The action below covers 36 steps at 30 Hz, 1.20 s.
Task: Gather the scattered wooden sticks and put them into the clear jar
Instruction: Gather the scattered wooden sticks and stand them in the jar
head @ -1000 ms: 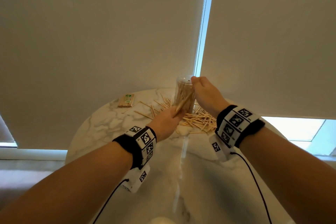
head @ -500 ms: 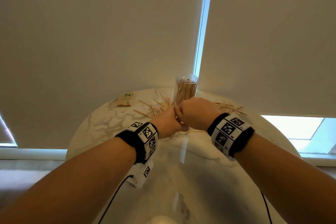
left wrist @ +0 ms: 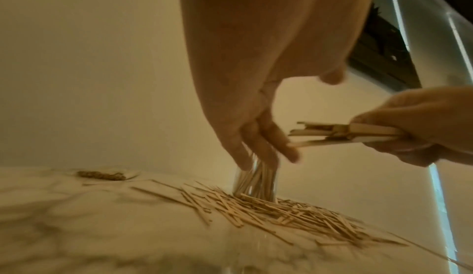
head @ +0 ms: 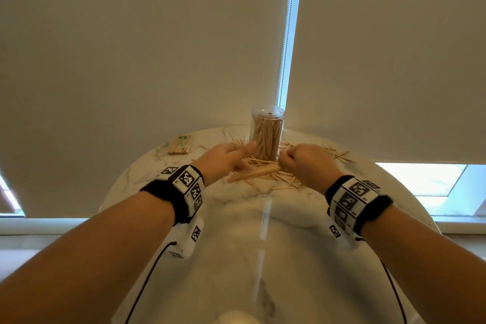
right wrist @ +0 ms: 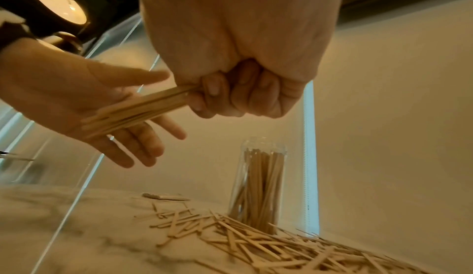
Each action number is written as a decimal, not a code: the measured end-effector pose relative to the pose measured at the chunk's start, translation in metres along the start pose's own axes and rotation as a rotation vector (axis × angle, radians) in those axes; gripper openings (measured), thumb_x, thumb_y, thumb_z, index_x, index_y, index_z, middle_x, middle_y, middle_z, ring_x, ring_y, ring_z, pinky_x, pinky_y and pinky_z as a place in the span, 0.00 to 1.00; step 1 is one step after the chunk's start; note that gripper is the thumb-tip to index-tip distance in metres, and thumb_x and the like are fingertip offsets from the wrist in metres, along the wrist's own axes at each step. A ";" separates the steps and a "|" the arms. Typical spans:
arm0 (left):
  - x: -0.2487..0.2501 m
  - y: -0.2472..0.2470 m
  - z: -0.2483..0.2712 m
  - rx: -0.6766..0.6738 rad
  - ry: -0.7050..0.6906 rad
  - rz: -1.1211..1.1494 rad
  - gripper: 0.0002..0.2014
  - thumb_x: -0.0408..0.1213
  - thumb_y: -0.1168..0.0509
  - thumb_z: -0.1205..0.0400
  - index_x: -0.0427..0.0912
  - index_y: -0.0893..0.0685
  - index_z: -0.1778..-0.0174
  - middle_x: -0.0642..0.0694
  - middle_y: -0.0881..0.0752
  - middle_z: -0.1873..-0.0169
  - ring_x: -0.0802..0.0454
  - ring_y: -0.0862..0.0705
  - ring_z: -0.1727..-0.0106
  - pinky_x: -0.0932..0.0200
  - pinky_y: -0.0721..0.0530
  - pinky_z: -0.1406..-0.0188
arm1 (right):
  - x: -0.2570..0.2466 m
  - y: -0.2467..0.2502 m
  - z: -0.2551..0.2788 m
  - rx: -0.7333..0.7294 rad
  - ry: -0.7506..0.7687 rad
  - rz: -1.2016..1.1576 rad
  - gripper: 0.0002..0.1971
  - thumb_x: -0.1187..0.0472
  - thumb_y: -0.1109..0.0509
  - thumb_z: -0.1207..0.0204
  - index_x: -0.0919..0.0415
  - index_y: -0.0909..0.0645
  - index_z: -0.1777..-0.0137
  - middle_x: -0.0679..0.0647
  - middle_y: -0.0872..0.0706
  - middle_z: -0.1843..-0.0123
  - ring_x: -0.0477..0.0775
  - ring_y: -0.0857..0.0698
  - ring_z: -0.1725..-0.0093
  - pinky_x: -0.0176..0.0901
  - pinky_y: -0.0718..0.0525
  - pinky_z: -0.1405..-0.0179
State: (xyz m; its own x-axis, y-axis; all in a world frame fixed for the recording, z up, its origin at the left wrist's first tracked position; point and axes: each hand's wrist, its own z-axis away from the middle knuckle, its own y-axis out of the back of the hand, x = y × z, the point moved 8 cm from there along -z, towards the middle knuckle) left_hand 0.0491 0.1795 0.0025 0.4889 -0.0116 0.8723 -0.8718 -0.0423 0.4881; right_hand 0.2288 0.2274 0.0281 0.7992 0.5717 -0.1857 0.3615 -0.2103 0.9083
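A clear jar (head: 267,133) (right wrist: 257,185) stands upright at the far edge of the marble table (head: 263,244), well filled with wooden sticks. A loose pile of sticks (head: 265,175) (left wrist: 281,211) (right wrist: 268,244) lies before and around its base. My right hand (head: 302,163) (right wrist: 230,88) grips a bundle of sticks (head: 256,172) (right wrist: 138,110) (left wrist: 340,134) in its fist, the bundle pointing left. My left hand (head: 226,158) (left wrist: 256,136) is flat with straight fingers, its palm against the bundle's free end. The jar (left wrist: 254,179) shows just behind the left fingers.
A small wrapped pack of sticks (head: 181,144) lies at the table's far left. Roller blinds (head: 157,47) hang right behind the table, with a bead chain (head: 286,34) in the gap above the jar. More loose sticks (head: 338,154) lie to the right of the jar.
The hands were pressed together in front of the jar half a second ago. They have since drawn apart, the right keeping the bundle, the left opening flat at its end.
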 end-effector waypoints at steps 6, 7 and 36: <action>0.000 -0.020 0.001 0.084 0.224 0.686 0.29 0.63 0.47 0.14 0.40 0.20 0.35 0.34 0.11 0.45 0.38 0.09 0.47 0.39 0.11 0.45 | 0.002 0.005 0.007 0.039 -0.125 -0.234 0.27 0.49 0.45 0.12 0.62 0.18 0.68 0.51 0.23 0.75 0.49 0.27 0.76 0.39 0.32 0.75; 0.009 -0.028 0.001 0.080 0.204 0.731 0.28 0.60 0.47 0.13 0.38 0.20 0.37 0.33 0.10 0.48 0.37 0.08 0.50 0.40 0.10 0.48 | -0.004 0.003 0.006 0.050 -0.130 -0.239 0.26 0.50 0.45 0.12 0.61 0.17 0.68 0.52 0.22 0.74 0.49 0.26 0.75 0.38 0.33 0.75; 0.017 0.006 -0.161 0.189 0.062 -0.207 0.65 0.59 0.18 0.37 0.45 0.53 0.13 0.37 0.30 0.22 0.38 0.26 0.24 0.45 0.23 0.28 | 0.045 0.069 -0.167 0.134 -0.238 0.365 0.21 0.40 0.38 0.16 0.56 0.17 0.58 0.51 0.17 0.66 0.52 0.18 0.67 0.41 0.27 0.71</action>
State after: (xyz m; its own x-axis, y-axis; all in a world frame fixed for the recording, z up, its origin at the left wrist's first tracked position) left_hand 0.0475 0.3397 0.0251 0.6482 0.0781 0.7575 -0.7292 -0.2232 0.6469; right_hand 0.2100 0.3714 0.1453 0.9682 0.2466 0.0425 0.0821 -0.4737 0.8769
